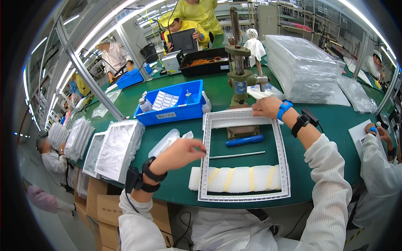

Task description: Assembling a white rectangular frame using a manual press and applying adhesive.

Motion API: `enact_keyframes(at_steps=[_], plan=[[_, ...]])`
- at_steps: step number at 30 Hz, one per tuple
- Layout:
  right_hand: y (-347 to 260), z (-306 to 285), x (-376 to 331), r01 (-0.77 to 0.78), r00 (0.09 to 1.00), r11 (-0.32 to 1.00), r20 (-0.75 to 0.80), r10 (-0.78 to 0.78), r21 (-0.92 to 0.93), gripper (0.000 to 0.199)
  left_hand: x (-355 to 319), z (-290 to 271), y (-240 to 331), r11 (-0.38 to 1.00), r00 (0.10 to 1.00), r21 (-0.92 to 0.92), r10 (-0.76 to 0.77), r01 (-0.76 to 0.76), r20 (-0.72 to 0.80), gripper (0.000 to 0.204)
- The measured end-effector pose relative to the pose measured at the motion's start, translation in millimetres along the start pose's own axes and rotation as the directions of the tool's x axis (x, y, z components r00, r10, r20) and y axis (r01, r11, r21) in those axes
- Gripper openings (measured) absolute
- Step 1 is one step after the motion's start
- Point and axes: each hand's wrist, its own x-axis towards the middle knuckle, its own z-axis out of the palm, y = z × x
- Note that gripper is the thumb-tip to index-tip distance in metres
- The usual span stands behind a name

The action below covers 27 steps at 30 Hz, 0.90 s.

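Observation:
A white rectangular plastic frame (287, 180) lies in front of me on the bench, its near end over a white foam pad with yellow stripes (240, 179). My left hand (182, 152) has its fingers closed at the frame's left side. My right hand (267, 108) is bent over the far right corner, its fingertips curled onto the frame. Through the frame's opening I see a blue pen-like tool (244, 140) and a thin white strip (237, 155). Just beyond the frame's far side stands a green arbor press (239, 83), its base partly hidden.
A blue divided bin (169, 117) with bottles and a label sheet stands far left of the frame. Wrapped white frames (119, 148) lean at the left; a tall wrapped stack (301, 69) stands back right. Behind is a black tray (205, 62). Co-workers sit around the bench.

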Motion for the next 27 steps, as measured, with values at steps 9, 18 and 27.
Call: enact_keyframes(at_steps=[9, 18, 27], plan=[[51, -41, -28, -0.282, 0.923, 0.911, -0.174, 0.343, 0.300, 0.029, 165, 28, -7, 0.945, 0.852, -0.001, 0.296, -0.329, -0.431, 0.023], [64, -120, 58, 0.118, 0.422, 0.821, -0.776, 0.468, 0.559, 0.031, 205, 39, -3, 0.920, 0.856, 0.015, 0.369, -0.391, -0.362, 0.028], [47, -139, 118, 0.022, 0.236, 0.812, -0.792, 0.563, 0.584, 0.046, 208, 48, -7, 0.901, 0.831, 0.001, 0.400, -0.433, -0.387, 0.024]])
